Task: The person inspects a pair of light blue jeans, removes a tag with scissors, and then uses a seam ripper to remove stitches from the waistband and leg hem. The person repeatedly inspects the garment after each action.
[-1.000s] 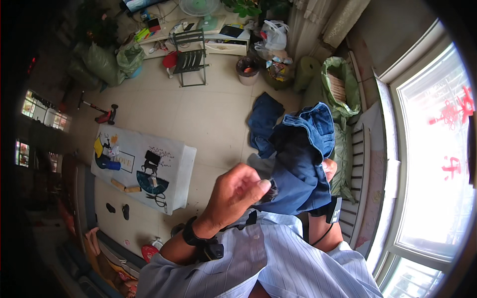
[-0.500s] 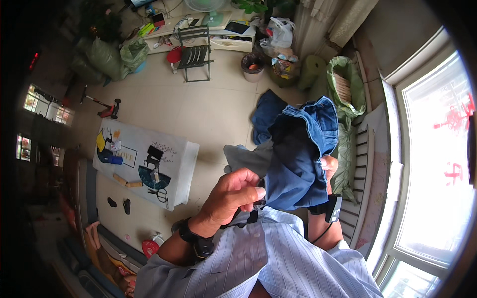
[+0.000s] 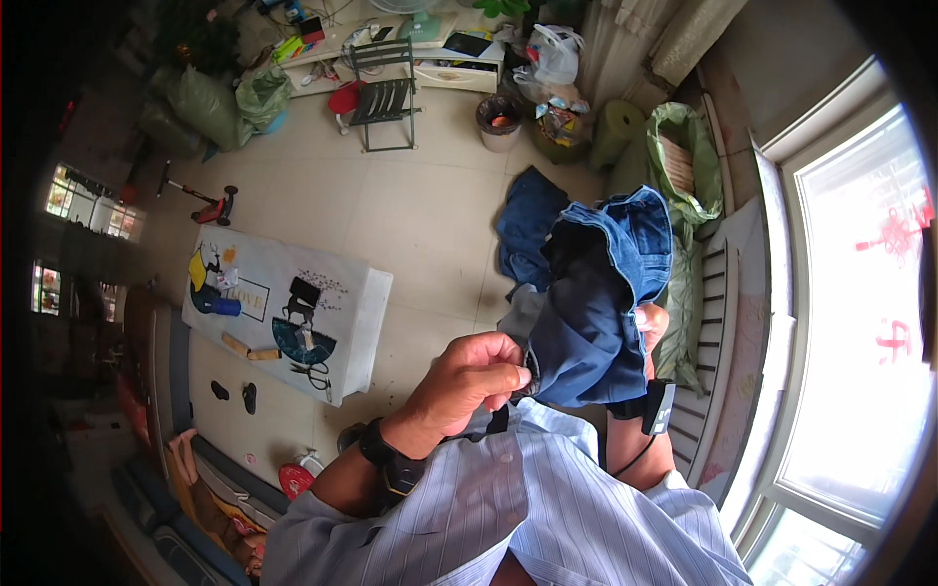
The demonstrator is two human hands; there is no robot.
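Observation:
A pair of blue jeans (image 3: 586, 342) hangs in front of my chest, its waist end gaping toward the right and showing a dark inside. My right hand (image 3: 651, 324) grips the right edge of the denim, thumb on top and fingers mostly behind the cloth. On the left side my left hand (image 3: 467, 383) is closed in a pinch at the lower left edge of the jeans, with a dark bit of cloth at its fingertips. Beyond hangs more blue denim (image 3: 529, 227), apparently a leg. A pale grey piece of fabric (image 3: 521, 311) shows between it and my left hand.
To the left stands a low table (image 3: 357, 337) with scissors (image 3: 315, 377) and small items on it. Ahead are a folding chair (image 3: 384, 103), a waste bin (image 3: 499, 122) and a cabinet (image 3: 454, 78). A green sack (image 3: 684, 161) and a radiator (image 3: 716, 303) line the right wall.
My left hand has moved slightly right, its fingertips now at the jeans' edge. Less of the grey fabric shows. The right hand keeps its hold.

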